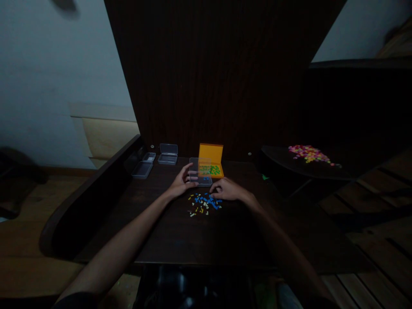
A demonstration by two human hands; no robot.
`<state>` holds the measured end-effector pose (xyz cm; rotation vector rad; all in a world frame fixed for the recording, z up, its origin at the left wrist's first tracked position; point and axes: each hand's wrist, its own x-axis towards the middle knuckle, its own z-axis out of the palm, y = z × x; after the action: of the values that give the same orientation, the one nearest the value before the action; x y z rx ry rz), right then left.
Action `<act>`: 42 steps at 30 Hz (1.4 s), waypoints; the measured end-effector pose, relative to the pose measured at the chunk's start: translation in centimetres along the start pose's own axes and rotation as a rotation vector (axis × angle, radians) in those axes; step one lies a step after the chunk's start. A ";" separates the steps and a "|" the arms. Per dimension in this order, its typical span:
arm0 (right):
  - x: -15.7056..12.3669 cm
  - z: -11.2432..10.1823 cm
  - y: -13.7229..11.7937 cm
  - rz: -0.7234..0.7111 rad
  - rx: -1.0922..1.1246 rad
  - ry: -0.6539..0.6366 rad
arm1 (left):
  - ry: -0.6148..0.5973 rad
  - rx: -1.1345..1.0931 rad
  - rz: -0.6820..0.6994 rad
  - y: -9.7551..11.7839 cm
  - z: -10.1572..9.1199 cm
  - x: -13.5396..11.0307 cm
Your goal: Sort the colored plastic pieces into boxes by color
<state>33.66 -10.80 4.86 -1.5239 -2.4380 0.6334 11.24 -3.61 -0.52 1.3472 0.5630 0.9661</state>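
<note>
My left hand point(182, 183) grips the left side of a transparent plastic box point(205, 185), thumb at its front and fingers behind its raised lid. A few blue pieces lie inside it. My right hand point(228, 189) is lowered over the right edge of a loose pile of small blue, yellow and whitish pieces point(202, 204). Its fingers are curled together near the blue ones; whatever sits between the fingertips is too small to make out. Just behind the transparent box stands an orange box point(210, 151) with its lid up and many small green pieces point(214, 170) inside.
More transparent boxes with raised lids stand at the back left, one point(168, 155) by the back panel and another point(142, 169) near the side rail point(93, 201). Pink, orange and yellow bits point(310, 154) lie heaped on a dark surface at right. A green scrap point(265, 177) lies nearby.
</note>
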 end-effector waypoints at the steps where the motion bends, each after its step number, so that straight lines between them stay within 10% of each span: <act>1: 0.1 0.1 0.0 0.003 -0.009 -0.006 | 0.000 -0.001 -0.001 0.0 0.0 0.0; 42: 0.6 1.0 -0.2 0.041 0.134 -0.002 | -0.012 0.000 0.003 -0.2 0.0 0.2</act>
<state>32.84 -10.59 4.05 -1.5246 -2.3197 0.7888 11.35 -3.44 -0.67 1.3533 0.5521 0.9600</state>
